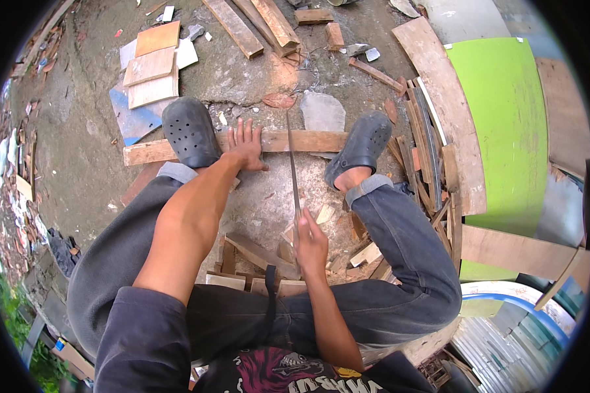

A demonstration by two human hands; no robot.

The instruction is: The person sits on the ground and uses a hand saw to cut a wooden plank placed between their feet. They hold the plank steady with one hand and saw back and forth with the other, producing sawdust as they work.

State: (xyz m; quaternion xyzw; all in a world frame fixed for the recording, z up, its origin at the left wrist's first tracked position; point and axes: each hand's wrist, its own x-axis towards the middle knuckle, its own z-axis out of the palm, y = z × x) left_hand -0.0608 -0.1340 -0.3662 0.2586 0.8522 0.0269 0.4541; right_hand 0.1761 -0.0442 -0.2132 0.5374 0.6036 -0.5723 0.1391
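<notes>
One straight, rough wooden plank (pixel 314 141) lies on the gritty ground (pixel 72 164), passing beneath a dark clog (pixel 187 128) with round holes. The left hand (pixel 245 145) rests flat upon it, fingers spread. The right hand (pixel 313 250) is clenched around a narrow, tapering metal saw (pixel 294 175), whose blade crosses the plank.

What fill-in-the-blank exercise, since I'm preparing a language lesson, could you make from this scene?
1. The thin-bladed tool is held in the person's ____ hand.
2. The left hand rests on a plank made of ____.
3. Seen from above, the tool crosses the plank ____ the two dark clogs.
4. The brightest large panel at the right is coloured ____.

Missing words: right; wood; between; green.
</notes>
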